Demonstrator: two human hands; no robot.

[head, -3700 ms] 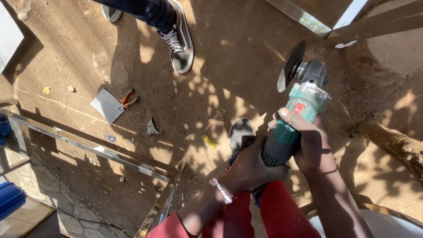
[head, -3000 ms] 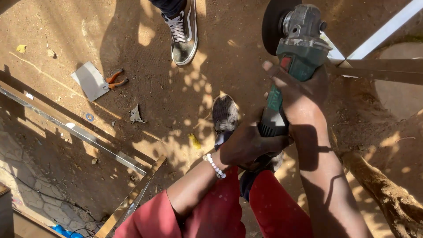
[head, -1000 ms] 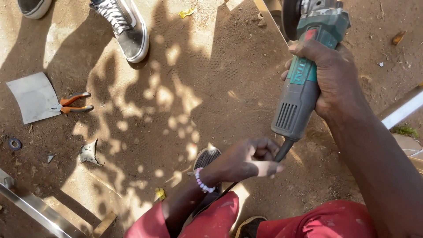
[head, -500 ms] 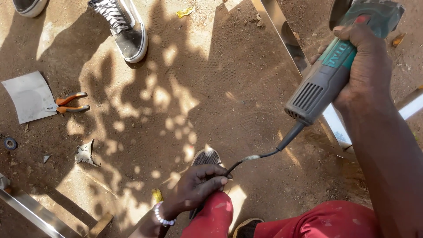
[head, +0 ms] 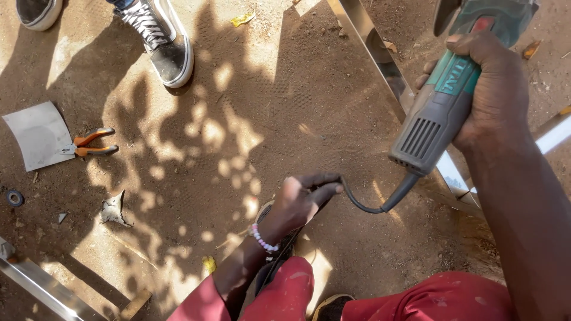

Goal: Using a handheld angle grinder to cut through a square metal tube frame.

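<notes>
The right hand [head: 491, 89] is gripping the heavy, rigid angle grinder [head: 443, 98] around its barrel over the metal bar [head: 380, 65], while the left hand [head: 297, 202] is pinching its limp cord [head: 363, 205] just behind.

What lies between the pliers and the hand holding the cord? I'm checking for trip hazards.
In the head view, only bare dirt in dappled shade lies between the pliers and the left hand; the torn scrap sits just below that line.
</notes>
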